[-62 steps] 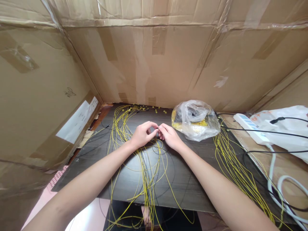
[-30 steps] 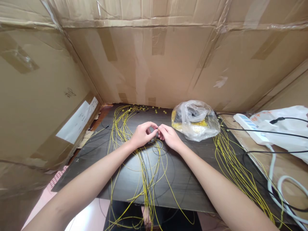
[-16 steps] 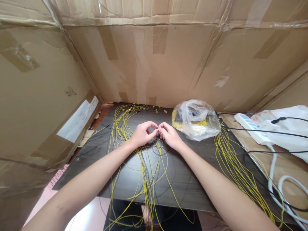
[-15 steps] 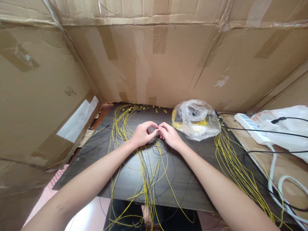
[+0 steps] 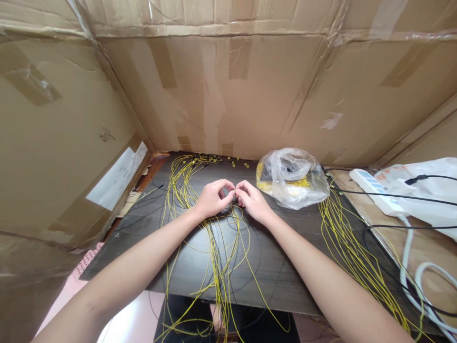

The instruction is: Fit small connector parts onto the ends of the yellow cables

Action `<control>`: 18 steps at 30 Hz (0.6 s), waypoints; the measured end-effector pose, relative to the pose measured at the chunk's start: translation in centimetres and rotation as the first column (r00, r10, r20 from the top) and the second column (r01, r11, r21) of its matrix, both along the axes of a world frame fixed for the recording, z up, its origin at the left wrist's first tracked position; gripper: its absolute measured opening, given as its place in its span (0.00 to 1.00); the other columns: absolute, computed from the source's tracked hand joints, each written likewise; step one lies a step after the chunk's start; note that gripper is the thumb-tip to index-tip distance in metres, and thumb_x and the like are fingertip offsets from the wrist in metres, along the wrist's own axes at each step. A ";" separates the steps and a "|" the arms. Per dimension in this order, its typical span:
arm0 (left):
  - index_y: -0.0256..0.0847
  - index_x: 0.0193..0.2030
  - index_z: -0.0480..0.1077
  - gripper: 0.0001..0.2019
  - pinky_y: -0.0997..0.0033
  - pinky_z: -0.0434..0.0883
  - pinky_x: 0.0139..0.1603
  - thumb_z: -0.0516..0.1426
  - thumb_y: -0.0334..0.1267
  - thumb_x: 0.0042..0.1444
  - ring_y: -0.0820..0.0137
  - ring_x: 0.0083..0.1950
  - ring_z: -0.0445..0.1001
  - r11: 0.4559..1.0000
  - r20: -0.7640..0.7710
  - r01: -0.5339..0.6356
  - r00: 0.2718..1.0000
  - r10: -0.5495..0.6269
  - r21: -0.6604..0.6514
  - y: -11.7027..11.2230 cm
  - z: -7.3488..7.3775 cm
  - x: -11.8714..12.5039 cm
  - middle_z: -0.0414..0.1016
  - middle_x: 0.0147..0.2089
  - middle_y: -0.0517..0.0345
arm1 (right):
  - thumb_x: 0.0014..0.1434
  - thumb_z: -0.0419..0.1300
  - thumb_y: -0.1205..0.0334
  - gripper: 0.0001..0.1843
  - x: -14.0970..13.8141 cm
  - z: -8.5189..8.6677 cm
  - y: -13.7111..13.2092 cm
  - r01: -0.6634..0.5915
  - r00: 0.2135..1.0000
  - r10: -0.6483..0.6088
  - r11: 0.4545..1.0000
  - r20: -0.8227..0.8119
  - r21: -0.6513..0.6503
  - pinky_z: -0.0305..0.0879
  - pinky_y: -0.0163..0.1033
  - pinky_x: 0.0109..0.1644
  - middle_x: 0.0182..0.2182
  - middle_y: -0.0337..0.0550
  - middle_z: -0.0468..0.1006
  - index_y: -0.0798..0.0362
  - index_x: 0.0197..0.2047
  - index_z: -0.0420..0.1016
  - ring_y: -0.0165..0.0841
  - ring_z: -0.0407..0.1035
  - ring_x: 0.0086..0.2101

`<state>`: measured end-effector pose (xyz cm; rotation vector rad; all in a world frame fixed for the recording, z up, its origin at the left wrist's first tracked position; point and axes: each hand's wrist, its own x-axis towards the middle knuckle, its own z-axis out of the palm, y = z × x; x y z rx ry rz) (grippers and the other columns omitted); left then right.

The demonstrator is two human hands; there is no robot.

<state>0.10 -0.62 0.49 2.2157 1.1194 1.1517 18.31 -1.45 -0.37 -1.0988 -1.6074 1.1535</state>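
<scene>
My left hand (image 5: 213,199) and my right hand (image 5: 252,200) meet fingertip to fingertip above the middle of a dark wooden table (image 5: 285,267). Both hands are closed in a pinch on a tiny dark piece at the end of a thin yellow wire (image 5: 233,191); the piece is too small to name. Under the hands lies a loose bundle of yellow wires (image 5: 221,252) that runs down over the table's near edge. More yellow wires (image 5: 180,183) fan out toward the far left of the table.
A clear plastic bag (image 5: 292,177) holding yellow parts sits just right of my hands. Another bundle of yellow wires (image 5: 352,252) lies at the right. A white power strip (image 5: 371,190), black cables and a white bag (image 5: 424,190) are at far right. Cardboard walls (image 5: 228,90) enclose the table.
The hands stay in the same pinch at the same spot. Only the view has shifted slightly.
</scene>
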 end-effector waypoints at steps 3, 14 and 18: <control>0.39 0.41 0.75 0.06 0.73 0.70 0.31 0.60 0.39 0.62 0.74 0.26 0.71 1.000 -0.001 0.015 1.000 -0.015 -0.014 0.1 0.0 -0.1 0.79 0.35 0.58 | 0.63 0.56 0.48 0.13 0.0 0.0 0.1 0.005 1.000 -0.005 1.000 0.025 0.006 0.63 0.38 0.33 0.29 0.34 0.72 0.48 0.37 0.65 0.30 0.66 0.26; 0.39 0.42 0.74 0.05 0.73 0.70 0.31 0.59 0.38 0.63 0.74 0.26 0.71 0.999 0.002 0.038 0.999 -0.038 0.005 0.1 -0.1 0.1 0.79 0.36 0.58 | 0.68 0.52 0.42 0.21 0.1 0.2 0.0 0.002 0.998 -0.004 1.000 0.059 0.029 0.63 0.38 0.34 0.26 0.37 0.71 0.49 0.32 0.67 0.31 0.65 0.26; 0.39 0.42 0.76 0.06 0.74 0.71 0.31 0.60 0.39 0.63 0.75 0.25 0.71 0.999 0.026 0.020 0.999 -0.019 -0.049 0.2 0.0 0.1 0.80 0.36 0.58 | 0.63 0.58 0.47 0.13 0.0 0.1 -0.1 0.008 1.000 -0.008 1.000 -0.003 -0.008 0.63 0.37 0.32 0.29 0.34 0.72 0.48 0.37 0.66 0.30 0.65 0.26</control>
